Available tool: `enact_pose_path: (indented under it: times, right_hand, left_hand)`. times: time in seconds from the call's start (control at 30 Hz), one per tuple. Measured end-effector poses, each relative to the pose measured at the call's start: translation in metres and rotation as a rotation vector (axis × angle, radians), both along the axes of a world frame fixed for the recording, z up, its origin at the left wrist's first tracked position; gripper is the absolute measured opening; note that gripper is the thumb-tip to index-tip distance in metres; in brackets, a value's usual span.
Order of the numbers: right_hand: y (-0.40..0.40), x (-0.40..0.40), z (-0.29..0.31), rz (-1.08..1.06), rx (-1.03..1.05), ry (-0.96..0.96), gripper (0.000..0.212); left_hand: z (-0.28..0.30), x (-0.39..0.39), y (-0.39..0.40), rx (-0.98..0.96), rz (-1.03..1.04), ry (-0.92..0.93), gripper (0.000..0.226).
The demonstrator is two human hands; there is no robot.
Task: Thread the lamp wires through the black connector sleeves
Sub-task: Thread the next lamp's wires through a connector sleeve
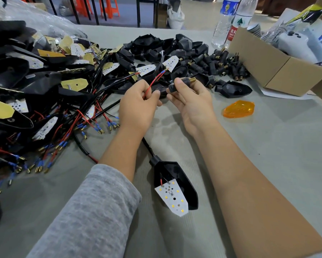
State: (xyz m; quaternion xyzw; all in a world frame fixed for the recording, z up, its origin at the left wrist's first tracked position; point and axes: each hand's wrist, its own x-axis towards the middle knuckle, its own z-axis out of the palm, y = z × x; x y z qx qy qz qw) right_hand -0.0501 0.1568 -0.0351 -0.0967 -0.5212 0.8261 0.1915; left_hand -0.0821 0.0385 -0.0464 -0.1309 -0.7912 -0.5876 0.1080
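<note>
Fingers [157, 94] of my left hand [137, 107] are curled tight, pinching the red lamp wires [152, 83] just short of the black sheathed cable. Across from them my right hand [191, 103] grips a black connector sleeve [177, 86] between thumb and fingertips, its brass threaded end [192, 79] pointing up and to the right. Both hands hover above the grey counter [268, 146], nearly touching, with the sleeve's open end facing the wires; whether the wires are already inside it I cannot tell.

From my left hand the cable runs down toward me to a black lamp housing [182, 181] lying on the counter between my forearms, its white LED board [172, 197] tilted out and facing up. On my left sits a big heap of wired lamp housings [35, 94] with red leads and blue-collared terminals spilling toward the edge. Beyond my hands lies a pile of empty black shells [156, 47], and to its right a cluster of loose connector sleeves [223, 66]. An orange lens [238, 109] rests alone on my right, near a cardboard box [279, 71]. Two water bottles [229, 21] stand behind the box.
</note>
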Motion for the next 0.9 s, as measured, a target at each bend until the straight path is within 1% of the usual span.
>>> enact_pose_path:
  times: [0.1, 0.2, 0.4, 0.6, 0.67, 0.77, 0.9]
  right_hand:
    - [-0.0004, -0.0009, -0.0010, 0.011, 0.002, 0.007, 0.007]
    - [-0.0004, -0.0006, -0.0026, 0.015, 0.039, -0.002, 0.007]
    - [0.0000, -0.0001, -0.0020, 0.002, 0.065, -0.005, 0.011]
    - [0.0016, -0.0014, -0.0014, -0.025, -0.040, -0.026, 0.013]
    - [0.0023, -0.0015, -0.0011, -0.025, -0.055, -0.033, 0.014]
    - [0.0033, -0.0014, 0.0000, 0.014, -0.098, -0.028, 0.012]
    - [0.0030, -0.0005, 0.0019, 0.046, -0.135, -0.003, 0.010]
  left_hand:
    - [0.0019, 0.0016, 0.0000, 0.060, -0.036, -0.015, 0.027]
    - [0.0023, 0.0029, 0.0009, 0.031, -0.066, -0.008, 0.015]
    - [0.0018, 0.0003, 0.0015, 0.025, -0.098, -0.028, 0.016]
    - [-0.0020, -0.0047, 0.0023, -0.017, -0.048, -0.018, 0.023]
    - [-0.0023, -0.0057, 0.0030, 0.008, -0.041, -0.016, 0.025]
    - [-0.0026, -0.0057, 0.0036, 0.051, -0.046, -0.027, 0.027]
    - [-0.0025, -0.0063, 0.0037, 0.031, -0.054, -0.048, 0.028]
